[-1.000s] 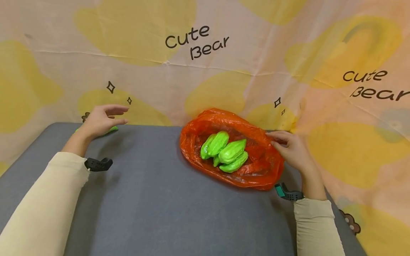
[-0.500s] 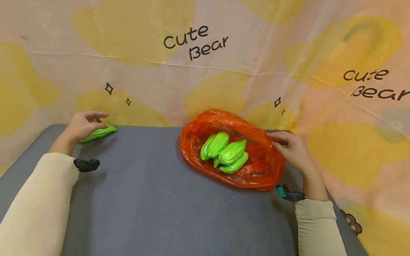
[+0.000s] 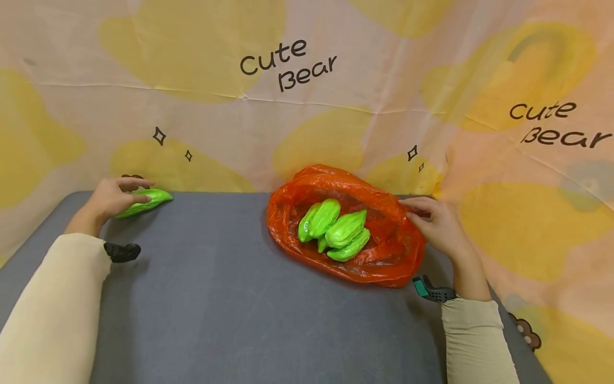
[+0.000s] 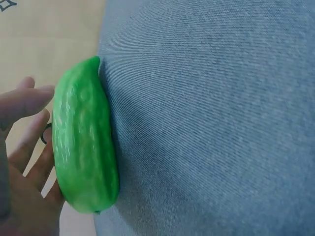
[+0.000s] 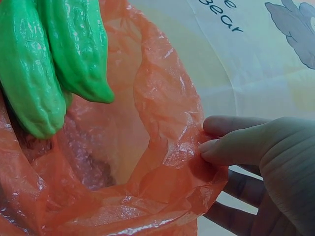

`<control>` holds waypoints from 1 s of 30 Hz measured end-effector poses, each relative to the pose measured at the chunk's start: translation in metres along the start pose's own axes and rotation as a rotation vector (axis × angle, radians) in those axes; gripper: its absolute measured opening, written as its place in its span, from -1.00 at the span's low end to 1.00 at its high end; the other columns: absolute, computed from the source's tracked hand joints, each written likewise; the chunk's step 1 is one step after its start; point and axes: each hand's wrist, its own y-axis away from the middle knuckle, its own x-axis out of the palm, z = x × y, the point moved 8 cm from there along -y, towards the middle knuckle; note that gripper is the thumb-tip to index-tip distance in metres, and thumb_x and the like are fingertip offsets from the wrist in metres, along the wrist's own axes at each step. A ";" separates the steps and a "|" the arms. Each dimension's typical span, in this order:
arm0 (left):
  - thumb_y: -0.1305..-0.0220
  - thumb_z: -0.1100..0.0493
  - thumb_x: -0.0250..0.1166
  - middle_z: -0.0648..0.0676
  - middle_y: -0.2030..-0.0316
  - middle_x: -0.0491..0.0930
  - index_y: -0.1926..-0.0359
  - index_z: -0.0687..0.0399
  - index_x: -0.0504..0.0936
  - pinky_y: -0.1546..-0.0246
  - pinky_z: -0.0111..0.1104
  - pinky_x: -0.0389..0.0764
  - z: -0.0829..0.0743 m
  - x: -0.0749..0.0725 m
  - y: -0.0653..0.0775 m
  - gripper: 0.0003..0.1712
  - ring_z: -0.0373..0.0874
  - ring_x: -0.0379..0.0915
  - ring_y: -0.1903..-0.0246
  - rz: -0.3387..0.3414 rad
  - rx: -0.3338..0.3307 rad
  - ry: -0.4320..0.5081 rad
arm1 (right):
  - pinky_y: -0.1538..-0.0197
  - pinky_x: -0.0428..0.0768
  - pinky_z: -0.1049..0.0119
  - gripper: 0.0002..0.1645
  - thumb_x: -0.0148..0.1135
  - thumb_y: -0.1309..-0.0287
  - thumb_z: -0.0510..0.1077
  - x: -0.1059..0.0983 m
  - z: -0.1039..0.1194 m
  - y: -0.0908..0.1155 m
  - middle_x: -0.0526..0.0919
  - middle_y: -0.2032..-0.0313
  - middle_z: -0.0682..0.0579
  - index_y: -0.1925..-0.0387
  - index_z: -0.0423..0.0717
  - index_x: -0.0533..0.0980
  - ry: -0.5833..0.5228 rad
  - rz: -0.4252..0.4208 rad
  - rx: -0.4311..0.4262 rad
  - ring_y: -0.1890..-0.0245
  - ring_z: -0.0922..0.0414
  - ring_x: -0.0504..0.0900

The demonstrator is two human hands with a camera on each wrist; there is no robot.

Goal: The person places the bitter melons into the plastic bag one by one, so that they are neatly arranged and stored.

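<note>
A light-green bitter melon (image 3: 150, 202) lies at the back left of the grey table. My left hand (image 3: 111, 200) is right over its near end, thumb and fingers apart on either side. In the left wrist view the whole bumpy bitter melon (image 4: 84, 137) shows, with the fingers (image 4: 32, 140) behind it and the thumb nearer the camera. Toward the right sits an orange-red plastic bag (image 3: 393, 266), spread wide, holding several bitter melons (image 3: 345, 229). My right hand (image 3: 438, 224) pinches the bag's right rim between thumb and fingertips, as the right wrist view of the hand (image 5: 266, 162) confirms.
The grey tabletop (image 3: 230, 298) reaches back to a pink and yellow printed cloth (image 3: 216, 122), which stands along the rear and right side. Each wrist wears a dark band, the left band (image 3: 122, 252) and the right band (image 3: 434, 290).
My left hand has moved left and down to the lone bitter melon, which was mostly hidden behind it at first. The right hand keeps its pinch on the bag's rim.
</note>
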 end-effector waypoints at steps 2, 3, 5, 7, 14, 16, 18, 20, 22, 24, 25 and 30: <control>-0.36 -0.09 0.32 0.53 -0.46 0.12 -0.46 0.15 0.37 -0.30 0.37 0.21 0.001 0.002 -0.001 -0.23 0.52 0.01 -0.42 0.016 -0.001 -0.017 | 0.14 0.42 0.85 -0.67 0.25 -0.26 -0.40 0.000 0.000 0.000 0.71 -0.03 -0.29 -0.04 -0.27 0.68 -0.004 -0.001 -0.004 0.03 -0.19 0.71; -0.35 -0.07 0.33 0.53 -0.45 0.15 -0.45 0.18 0.37 -0.22 0.30 0.35 0.002 0.004 -0.001 -0.24 0.51 0.10 -0.36 0.019 0.002 -0.026 | 0.14 0.42 0.85 -0.67 0.25 -0.26 -0.40 0.000 0.000 0.000 0.71 -0.03 -0.29 -0.04 -0.27 0.67 -0.006 -0.002 -0.005 0.03 -0.19 0.71; -0.35 -0.03 0.34 0.52 -0.44 0.16 -0.43 0.22 0.38 -0.02 0.13 0.49 0.002 0.007 -0.002 -0.25 0.43 0.20 -0.25 0.028 0.011 -0.044 | 0.14 0.43 0.85 -0.67 0.26 -0.26 -0.40 -0.001 0.000 0.000 0.71 -0.03 -0.29 -0.04 -0.27 0.67 -0.009 -0.002 -0.005 0.04 -0.19 0.71; -0.34 0.01 0.35 0.53 -0.43 0.15 -0.42 0.24 0.39 0.09 0.03 0.45 0.003 0.012 -0.003 -0.27 0.39 0.21 -0.21 0.038 0.023 -0.062 | 0.14 0.43 0.85 -0.67 0.26 -0.26 -0.40 -0.001 0.000 0.000 0.72 -0.03 -0.29 -0.05 -0.27 0.67 -0.010 -0.001 -0.005 0.04 -0.20 0.72; -0.31 0.02 0.38 0.59 -0.45 0.05 -0.42 0.26 0.38 -0.32 0.39 0.09 0.008 0.017 -0.004 -0.24 0.57 -0.10 -0.43 0.012 0.029 -0.057 | 0.13 0.46 0.82 -0.67 0.26 -0.27 -0.38 -0.002 0.000 0.000 0.72 -0.04 -0.26 -0.06 -0.24 0.68 -0.005 0.008 0.008 0.02 -0.18 0.72; -0.32 -0.01 0.38 0.59 -0.47 0.02 -0.42 0.24 0.38 -0.33 0.40 0.07 0.010 0.016 -0.003 -0.23 0.58 -0.13 -0.44 -0.007 0.027 -0.054 | 0.13 0.46 0.83 -0.67 0.25 -0.28 -0.38 -0.001 -0.001 0.000 0.71 -0.05 -0.26 -0.06 -0.24 0.67 -0.007 0.007 0.007 0.02 -0.18 0.71; -0.32 -0.05 0.38 0.58 -0.48 0.01 -0.43 0.22 0.38 -0.33 0.40 0.07 0.011 0.016 -0.002 -0.22 0.58 -0.13 -0.44 -0.024 0.026 -0.055 | 0.13 0.44 0.84 -0.67 0.25 -0.28 -0.38 -0.001 0.000 0.000 0.71 -0.05 -0.26 -0.06 -0.24 0.67 -0.009 0.005 0.003 0.02 -0.18 0.71; -0.32 -0.06 0.38 0.57 -0.47 0.05 -0.43 0.21 0.38 -0.33 0.38 0.10 0.012 0.016 -0.001 -0.22 0.57 -0.10 -0.44 -0.042 0.030 -0.052 | 0.13 0.44 0.84 -0.67 0.26 -0.27 -0.39 -0.002 0.000 0.000 0.72 -0.04 -0.26 -0.05 -0.24 0.68 -0.006 0.000 -0.004 0.03 -0.17 0.72; -0.31 -0.08 0.38 0.55 -0.46 0.09 -0.42 0.21 0.39 -0.32 0.36 0.13 0.012 0.016 0.001 -0.21 0.56 -0.06 -0.43 -0.058 0.032 -0.045 | 0.13 0.44 0.84 -0.67 0.26 -0.27 -0.38 -0.002 0.001 0.000 0.72 -0.04 -0.26 -0.05 -0.23 0.68 -0.006 -0.002 -0.006 0.03 -0.17 0.72; -0.31 -0.07 0.38 0.54 -0.46 0.12 -0.42 0.22 0.40 -0.32 0.34 0.15 0.012 0.017 0.002 -0.21 0.54 -0.03 -0.43 -0.073 0.033 -0.034 | 0.13 0.44 0.83 -0.67 0.26 -0.27 -0.38 -0.002 0.001 0.000 0.72 -0.04 -0.26 -0.05 -0.23 0.68 -0.008 0.000 -0.008 0.03 -0.17 0.72; -0.31 -0.06 0.38 0.53 -0.45 0.14 -0.41 0.22 0.41 -0.31 0.32 0.17 0.012 0.018 0.003 -0.23 0.53 -0.01 -0.43 -0.083 0.037 -0.031 | 0.13 0.45 0.83 -0.67 0.26 -0.28 -0.38 -0.002 0.001 0.001 0.72 -0.05 -0.26 -0.05 -0.23 0.68 -0.009 0.000 -0.007 0.02 -0.17 0.72; -0.32 -0.03 0.38 0.50 -0.45 0.19 -0.39 0.19 0.44 -0.30 0.28 0.19 0.011 0.021 0.007 -0.28 0.51 0.01 -0.43 -0.118 0.041 -0.018 | 0.11 0.50 0.77 -0.66 0.25 -0.28 -0.38 -0.002 0.002 0.001 0.72 -0.05 -0.25 -0.06 -0.23 0.68 -0.008 0.001 -0.006 0.01 -0.16 0.72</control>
